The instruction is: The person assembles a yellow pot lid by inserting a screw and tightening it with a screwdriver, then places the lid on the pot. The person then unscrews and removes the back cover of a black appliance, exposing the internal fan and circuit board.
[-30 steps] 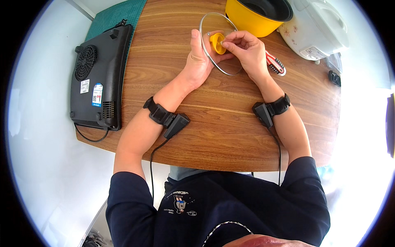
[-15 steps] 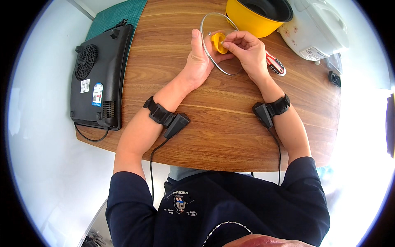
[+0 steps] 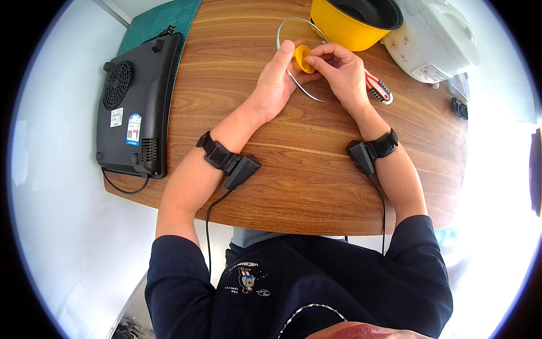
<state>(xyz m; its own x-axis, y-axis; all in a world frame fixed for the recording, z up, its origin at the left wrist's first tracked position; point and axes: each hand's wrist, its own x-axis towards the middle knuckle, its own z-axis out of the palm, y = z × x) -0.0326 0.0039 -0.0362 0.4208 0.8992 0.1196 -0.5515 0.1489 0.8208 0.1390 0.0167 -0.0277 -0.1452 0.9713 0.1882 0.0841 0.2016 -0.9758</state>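
A clear lid with a thin metal rim (image 3: 294,18) stands tilted above the far middle of the table, held by my left hand (image 3: 275,82). The left thumb points up at the rim, while the fingers curl behind the lid near a yellow round knob (image 3: 297,55). My right hand (image 3: 341,70) is closed, its thumb and index finger pinching inside the knob's hollow. Whatever sits between those fingertips is too small and hidden to make out. Just beyond the lid is a yellow pot (image 3: 344,28) with a dark inside.
A red and white handled tool (image 3: 378,89) lies right of my right hand. At the far right stands a white rice cooker (image 3: 432,42), with a small black object (image 3: 459,107) nearby. An upturned black appliance (image 3: 132,150) lies left, partly over a green mat (image 3: 155,25).
My left thumb has shifted right and now crosses the rim. The knob and lid have turned slightly, and my right fingertips sit a little differently in the knob.
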